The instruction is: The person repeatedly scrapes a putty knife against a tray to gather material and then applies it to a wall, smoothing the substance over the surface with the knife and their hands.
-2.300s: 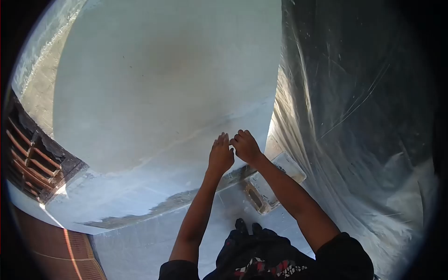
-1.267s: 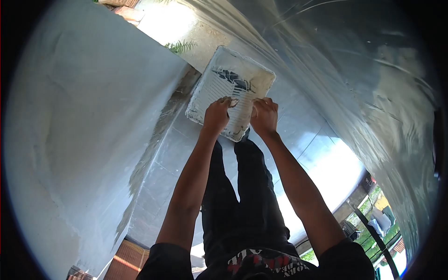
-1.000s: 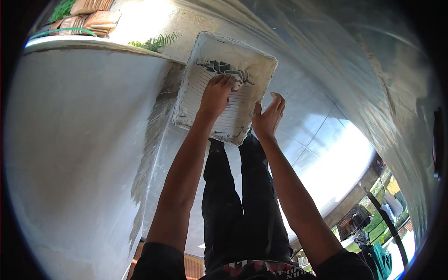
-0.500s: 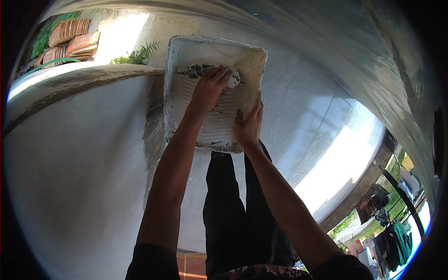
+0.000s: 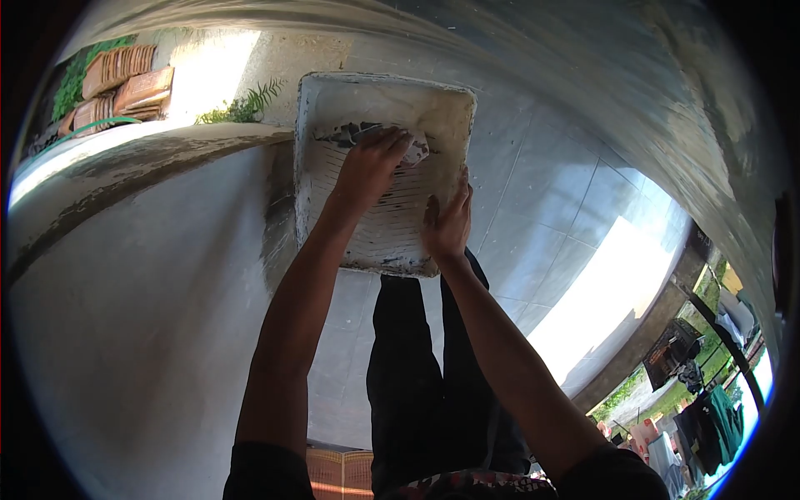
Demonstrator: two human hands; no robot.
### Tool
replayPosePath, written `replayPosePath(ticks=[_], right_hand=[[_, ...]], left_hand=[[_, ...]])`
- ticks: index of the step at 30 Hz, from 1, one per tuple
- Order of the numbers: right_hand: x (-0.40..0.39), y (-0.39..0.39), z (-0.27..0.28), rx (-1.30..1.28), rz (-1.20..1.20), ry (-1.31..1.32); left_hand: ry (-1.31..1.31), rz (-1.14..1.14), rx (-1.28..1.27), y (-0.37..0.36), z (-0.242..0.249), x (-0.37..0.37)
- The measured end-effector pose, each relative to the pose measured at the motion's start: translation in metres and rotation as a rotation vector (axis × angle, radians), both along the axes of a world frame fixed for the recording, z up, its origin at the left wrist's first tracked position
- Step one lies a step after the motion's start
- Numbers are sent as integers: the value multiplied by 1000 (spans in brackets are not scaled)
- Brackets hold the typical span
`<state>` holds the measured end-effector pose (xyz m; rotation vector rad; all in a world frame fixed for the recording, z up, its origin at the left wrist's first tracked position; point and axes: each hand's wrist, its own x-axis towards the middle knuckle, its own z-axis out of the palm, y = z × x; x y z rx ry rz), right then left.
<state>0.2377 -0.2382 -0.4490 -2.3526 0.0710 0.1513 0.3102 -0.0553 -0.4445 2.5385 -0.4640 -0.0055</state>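
A paint tray (image 5: pixel 384 79) with a ribbed slope, crusted with whitish paint, is held in front of my legs. Inside it, my left hand (image 5: pixel 373 167) is closed over a crumpled whitish rag (image 5: pixel 417 151) with dark spots, pressed near the top of the ribs. Dark, bare-looking patches show in the paint beside my left fingers. At the tray's right side my right hand (image 5: pixel 448 223) grips the rim, thumb on the inner side and fingers along the outer edge. My palm hides part of that rim.
A pale wall (image 5: pixel 150 275) curves along the left. Stacked terracotta tiles (image 5: pixel 125 83) and a fern (image 5: pixel 250 104) lie beyond it. Grey floor tiles (image 5: pixel 542 183) with a sunlit strip spread to the right. Hanging clothes (image 5: pixel 708 425) appear lower right, a woven panel (image 5: pixel 342 473) at the bottom.
My left hand has shifted slightly down with the rag, which now looks flatter. The tray sits a little lower in view. My right hand keeps its hold on the rim.
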Motion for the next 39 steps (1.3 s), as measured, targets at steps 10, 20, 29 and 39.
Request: replayPosePath(ticks=[10, 20, 29, 39], right_hand=[[-2, -2, -2, 11, 5, 15], [-1, 0, -1, -22, 7, -61], [1, -1, 7, 16, 13, 17], [0, -5, 2, -4, 45, 5]], left_hand=[[16, -22, 7, 5, 1, -5], [78, -22, -15, 0, -1, 10], [163, -22, -11, -2, 11, -19], [-6, -1, 60, 30, -13, 19]])
